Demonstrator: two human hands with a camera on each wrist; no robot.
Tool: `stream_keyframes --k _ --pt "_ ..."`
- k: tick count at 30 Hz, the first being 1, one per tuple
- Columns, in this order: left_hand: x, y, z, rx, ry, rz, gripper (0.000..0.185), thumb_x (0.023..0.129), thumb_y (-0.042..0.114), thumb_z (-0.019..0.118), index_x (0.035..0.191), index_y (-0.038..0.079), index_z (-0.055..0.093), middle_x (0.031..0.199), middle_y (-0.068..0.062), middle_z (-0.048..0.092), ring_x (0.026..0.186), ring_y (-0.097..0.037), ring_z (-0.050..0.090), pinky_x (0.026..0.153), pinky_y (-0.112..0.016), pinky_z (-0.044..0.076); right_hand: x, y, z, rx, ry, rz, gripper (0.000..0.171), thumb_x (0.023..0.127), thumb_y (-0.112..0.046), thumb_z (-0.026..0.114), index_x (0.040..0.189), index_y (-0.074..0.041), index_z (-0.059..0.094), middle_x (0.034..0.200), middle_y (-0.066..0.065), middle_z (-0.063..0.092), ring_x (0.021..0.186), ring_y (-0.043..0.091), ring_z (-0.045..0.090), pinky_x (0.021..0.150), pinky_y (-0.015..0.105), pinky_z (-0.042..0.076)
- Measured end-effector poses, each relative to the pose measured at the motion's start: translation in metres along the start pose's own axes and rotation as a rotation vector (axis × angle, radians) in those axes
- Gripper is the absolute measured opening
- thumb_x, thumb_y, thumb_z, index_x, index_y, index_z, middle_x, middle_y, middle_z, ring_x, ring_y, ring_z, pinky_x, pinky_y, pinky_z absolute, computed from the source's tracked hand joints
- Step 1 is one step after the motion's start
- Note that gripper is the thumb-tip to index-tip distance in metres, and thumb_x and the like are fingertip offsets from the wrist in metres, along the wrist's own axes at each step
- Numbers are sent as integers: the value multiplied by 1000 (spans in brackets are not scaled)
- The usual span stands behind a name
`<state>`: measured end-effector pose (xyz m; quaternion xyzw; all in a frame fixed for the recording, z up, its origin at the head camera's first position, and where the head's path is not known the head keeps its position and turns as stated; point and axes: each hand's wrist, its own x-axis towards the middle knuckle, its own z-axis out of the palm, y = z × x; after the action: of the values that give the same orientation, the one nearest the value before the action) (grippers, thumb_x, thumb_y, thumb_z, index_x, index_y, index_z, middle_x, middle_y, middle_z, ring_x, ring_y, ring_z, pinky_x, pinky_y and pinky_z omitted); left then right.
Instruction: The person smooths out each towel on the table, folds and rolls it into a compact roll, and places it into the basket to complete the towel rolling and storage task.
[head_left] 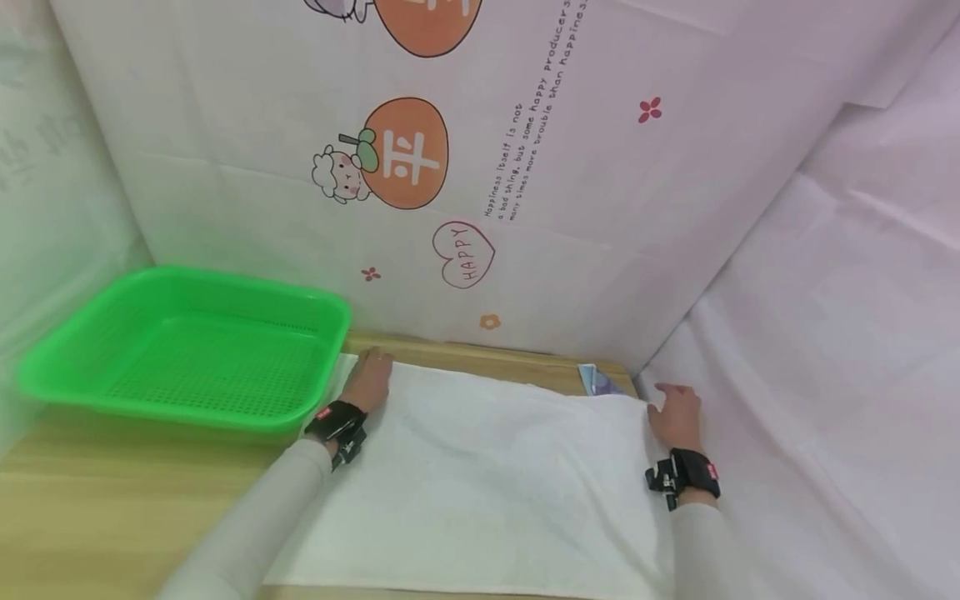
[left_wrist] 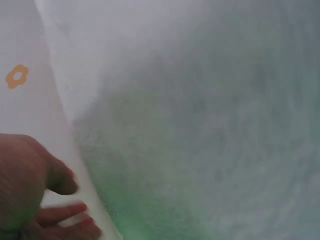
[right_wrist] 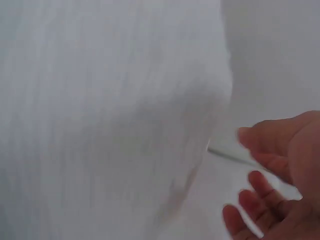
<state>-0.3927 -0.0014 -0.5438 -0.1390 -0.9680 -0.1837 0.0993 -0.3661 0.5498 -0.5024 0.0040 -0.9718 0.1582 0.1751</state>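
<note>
A white cloth (head_left: 495, 475) covers much of the wooden table, with soft creases across it. My left hand (head_left: 369, 382) is at its far left corner. In the left wrist view, thumb and fingers (left_wrist: 67, 215) are apart beside the edge of the cloth (left_wrist: 200, 110). Just off the far right corner is my right hand (head_left: 678, 417). The right wrist view shows the thumb and fingers (right_wrist: 250, 200) spread, with a gap to the cloth (right_wrist: 110, 100). Neither hand holds anything.
A green plastic basket (head_left: 311, 400) stands at the back left of the wooden table (head_left: 112, 500). A blue and purple item (head_left: 597, 380) pokes out behind the cloth's far edge. Printed white sheeting (head_left: 585, 275) rises behind the table and along both sides.
</note>
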Motion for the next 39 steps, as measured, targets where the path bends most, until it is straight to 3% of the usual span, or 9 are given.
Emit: stream_keyframes --k 4,7,14,22,26,28,31,35,39 --pt "10 -1 4 13 111 132 16 84 -14 59 99 -9 62 94 -28 60 92 -45 59 83 -52 54 6 -16 18 86 -85 -165 38 89 5 61 125 16 58 123 43 55 118 59 47 104 68 32" --pt "18 -1 5 30 52 77 11 85 -11 61 95 -7 62 91 -25 59 90 -44 58 80 -52 53 9 -31 31 93 -228 -229 36 93 1 61 127 13 60 128 38 57 120 57 49 105 68 36" --pt "23 -3 4 82 -92 -9 10 94 -2 56 101 -7 62 100 -29 59 102 -45 55 84 -55 54 2 -48 42 -22 -437 -97 26 92 -6 64 116 -1 71 123 24 68 121 54 46 100 73 31" --pt "26 -1 -8 126 -115 15 17 95 2 56 109 -6 62 109 -27 67 109 -47 60 103 -66 42 13 -34 34 -18 -376 -125 32 94 -18 63 114 6 69 116 28 67 116 50 49 103 64 36" --pt "31 6 -25 111 -81 62 3 90 0 61 93 -1 63 86 -16 66 81 -35 64 78 -51 55 22 -31 10 45 -342 -108 30 97 -23 65 105 6 66 98 21 66 94 38 57 82 50 49" --pt "32 10 -37 83 -59 92 3 89 -1 62 87 1 61 80 -13 62 73 -29 60 64 -44 54 23 -31 -4 57 -316 -101 25 97 -24 66 99 2 65 90 14 63 83 29 56 72 41 47" --pt "32 14 -56 45 -39 123 6 89 -1 64 87 3 61 80 -11 63 70 -27 58 60 -39 52 22 -32 -25 49 -276 -101 23 97 -24 68 92 -3 61 79 7 57 72 22 50 64 34 40" --pt "26 11 -83 -27 -75 143 9 90 4 70 98 2 65 89 -13 68 79 -29 62 71 -42 54 13 -26 -48 11 -232 -121 20 94 -22 73 88 -6 62 76 6 59 72 22 51 64 35 42" --pt "13 1 -103 -99 -146 145 18 89 -2 68 106 -4 65 99 -18 67 93 -36 63 84 -49 54 0 -17 -60 -1 -238 -123 8 92 -7 71 95 -2 65 92 15 66 83 29 59 73 44 49"
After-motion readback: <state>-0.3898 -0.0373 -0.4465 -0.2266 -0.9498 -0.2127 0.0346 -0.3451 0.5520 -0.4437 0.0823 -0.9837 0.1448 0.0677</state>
